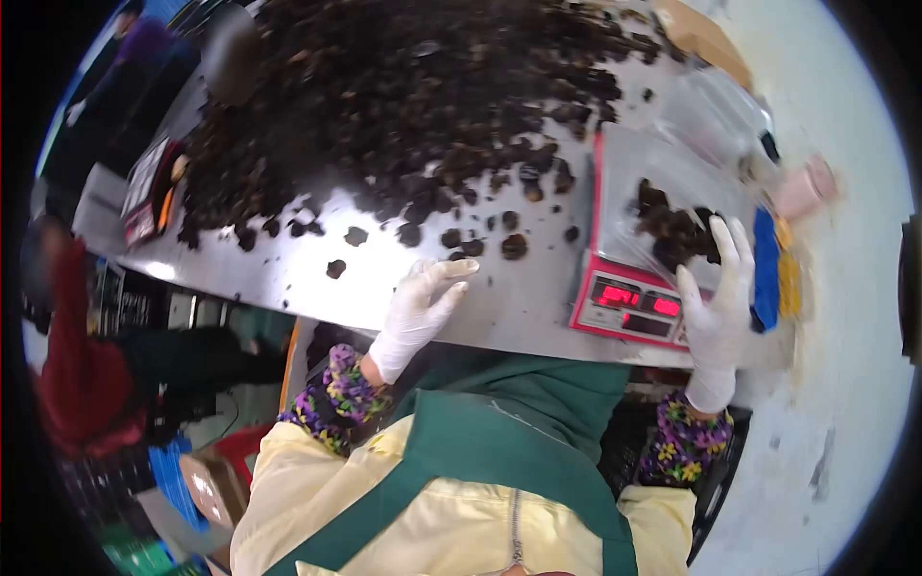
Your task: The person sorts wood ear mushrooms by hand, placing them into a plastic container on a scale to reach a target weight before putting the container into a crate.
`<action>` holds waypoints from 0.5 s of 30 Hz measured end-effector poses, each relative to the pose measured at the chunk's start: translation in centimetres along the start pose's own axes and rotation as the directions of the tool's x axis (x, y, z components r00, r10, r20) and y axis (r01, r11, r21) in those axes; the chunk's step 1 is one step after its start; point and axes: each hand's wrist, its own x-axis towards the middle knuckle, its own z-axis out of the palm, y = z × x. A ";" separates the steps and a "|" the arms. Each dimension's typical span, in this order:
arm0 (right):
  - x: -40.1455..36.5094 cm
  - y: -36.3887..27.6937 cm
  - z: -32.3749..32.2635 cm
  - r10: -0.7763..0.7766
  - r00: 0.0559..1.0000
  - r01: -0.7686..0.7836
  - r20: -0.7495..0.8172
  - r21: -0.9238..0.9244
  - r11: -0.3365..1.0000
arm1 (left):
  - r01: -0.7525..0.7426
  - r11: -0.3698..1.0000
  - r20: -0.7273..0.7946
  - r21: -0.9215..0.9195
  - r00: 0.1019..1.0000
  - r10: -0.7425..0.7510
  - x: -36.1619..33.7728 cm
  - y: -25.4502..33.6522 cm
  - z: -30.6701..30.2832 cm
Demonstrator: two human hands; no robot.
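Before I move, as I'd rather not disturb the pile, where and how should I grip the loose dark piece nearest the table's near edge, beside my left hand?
Pinch the loose dark piece by opposite edges, your left hand coming from above. It looks small and low, and bare table surrounds it, so your fingertips should clear the pile.

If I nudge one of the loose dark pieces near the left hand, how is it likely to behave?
The loose dark pieces near the left hand look small and ragged-edged, so one is probably light and unlikely to roll far. It may slide easily, since the table looks smooth and shiny. Stiffness I can't tell.
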 end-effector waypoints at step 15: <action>-6.7 -10.4 12.6 -0.214 0.966 0.165 0.142 0.293 0.942 | -0.124 0.782 -0.123 0.610 0.961 0.249 7.1 -4.8 -2.1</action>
